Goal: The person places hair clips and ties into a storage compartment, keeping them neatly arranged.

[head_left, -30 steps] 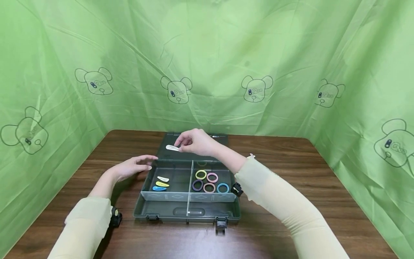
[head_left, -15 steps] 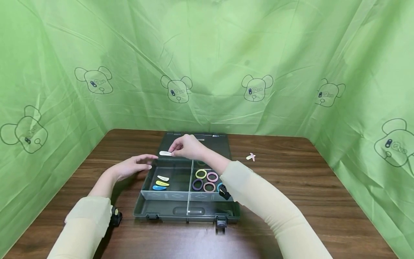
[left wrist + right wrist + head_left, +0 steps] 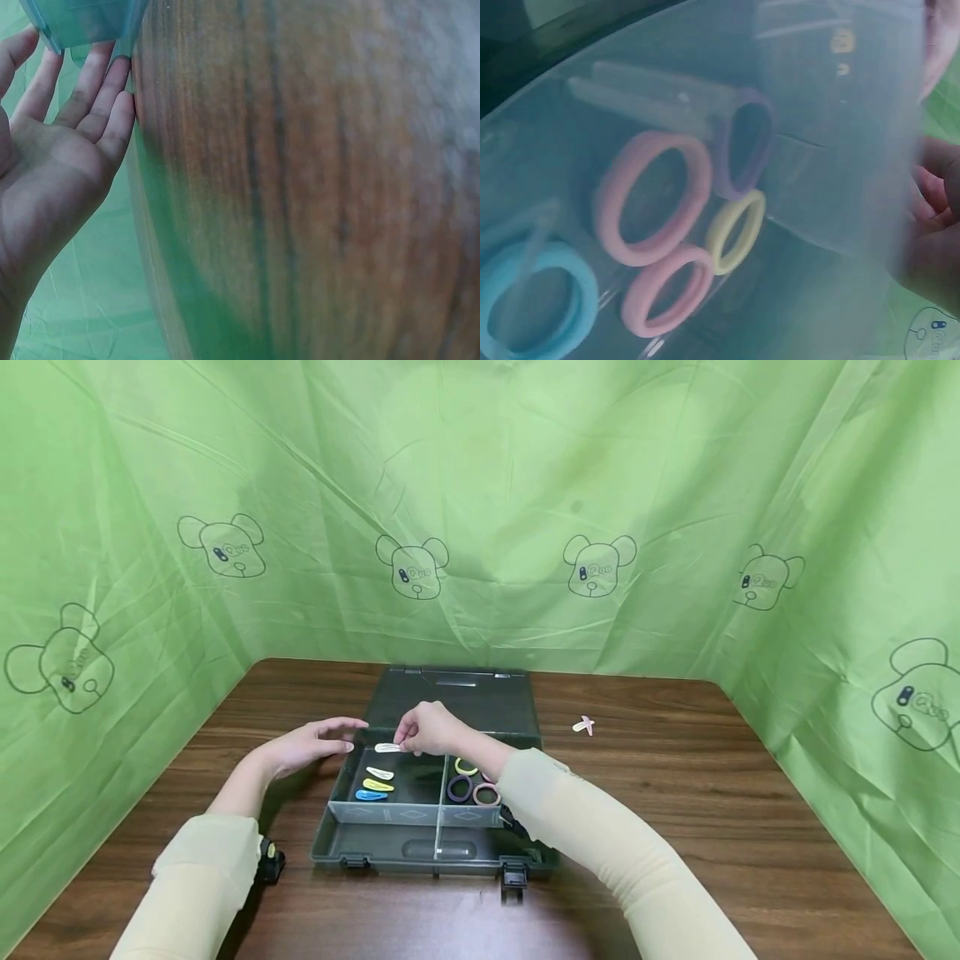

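Observation:
My right hand [image 3: 438, 729] pinches a white snap hair clip [image 3: 385, 747] between thumb and fingertips, low over the back of the left compartment of a dark see-through box [image 3: 320, 852]. Below it in that compartment lie another white clip [image 3: 379, 772], a yellow clip [image 3: 378, 785] and a blue clip [image 3: 371, 795], one under another. My left hand [image 3: 303, 750] lies beside the box's back left corner, fingers extended and fingertips right at its wall. In the right wrist view a blue hair tie [image 3: 587, 289] and a pink hair tie [image 3: 613, 210] show through the plastic.
The lid [image 3: 487, 706] lies folded back behind the box. Clear dividers [image 3: 420, 813] split the box; the right compartment holds several hair ties, partly behind my right sleeve. Two small crossed clips [image 3: 583, 725] lie on the wooden table [image 3: 660, 752] at right. Green cloth [image 3: 495, 635] encloses the table.
My right hand has moved from over the lid down toward the front, carrying the white clip over the left compartment. The left hand has stayed at the box's side.

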A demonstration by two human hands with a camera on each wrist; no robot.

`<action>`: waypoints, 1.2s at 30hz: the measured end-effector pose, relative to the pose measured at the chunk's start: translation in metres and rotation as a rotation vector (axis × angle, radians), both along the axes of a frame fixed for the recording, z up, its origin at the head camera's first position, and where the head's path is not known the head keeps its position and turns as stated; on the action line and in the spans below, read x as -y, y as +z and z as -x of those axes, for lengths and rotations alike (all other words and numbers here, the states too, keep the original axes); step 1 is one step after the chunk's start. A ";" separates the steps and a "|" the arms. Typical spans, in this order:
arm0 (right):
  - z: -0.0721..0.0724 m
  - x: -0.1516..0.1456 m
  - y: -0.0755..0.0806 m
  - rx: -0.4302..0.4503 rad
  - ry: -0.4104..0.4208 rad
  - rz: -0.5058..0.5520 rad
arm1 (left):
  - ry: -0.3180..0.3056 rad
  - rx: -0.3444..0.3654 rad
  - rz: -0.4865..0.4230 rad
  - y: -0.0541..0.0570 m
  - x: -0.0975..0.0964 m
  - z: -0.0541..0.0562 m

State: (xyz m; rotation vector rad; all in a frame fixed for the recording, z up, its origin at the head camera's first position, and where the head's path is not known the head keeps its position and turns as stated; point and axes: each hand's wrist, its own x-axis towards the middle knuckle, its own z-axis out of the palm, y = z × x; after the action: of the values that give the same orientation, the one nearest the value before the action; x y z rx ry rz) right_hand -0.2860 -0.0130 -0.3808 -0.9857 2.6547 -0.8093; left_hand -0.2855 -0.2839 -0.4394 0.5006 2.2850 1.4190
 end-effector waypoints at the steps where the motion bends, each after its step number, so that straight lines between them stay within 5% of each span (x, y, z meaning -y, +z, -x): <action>1: 0.000 0.001 -0.003 0.007 -0.001 -0.004 | 0.002 0.001 -0.001 0.000 0.000 0.000; 8: 0.000 0.005 -0.015 0.063 0.014 -0.028 | 0.019 0.011 0.018 0.002 0.000 -0.001; 36: 0.002 0.019 -0.029 -0.099 -0.067 -0.273 | 0.002 0.022 0.007 0.005 -0.001 -0.004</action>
State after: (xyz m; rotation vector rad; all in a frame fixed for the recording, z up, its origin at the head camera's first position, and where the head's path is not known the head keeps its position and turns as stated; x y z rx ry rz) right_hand -0.2882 -0.0317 -0.4093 -0.8920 2.7975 -0.4019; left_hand -0.2815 -0.2830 -0.4346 0.4781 2.2734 1.4100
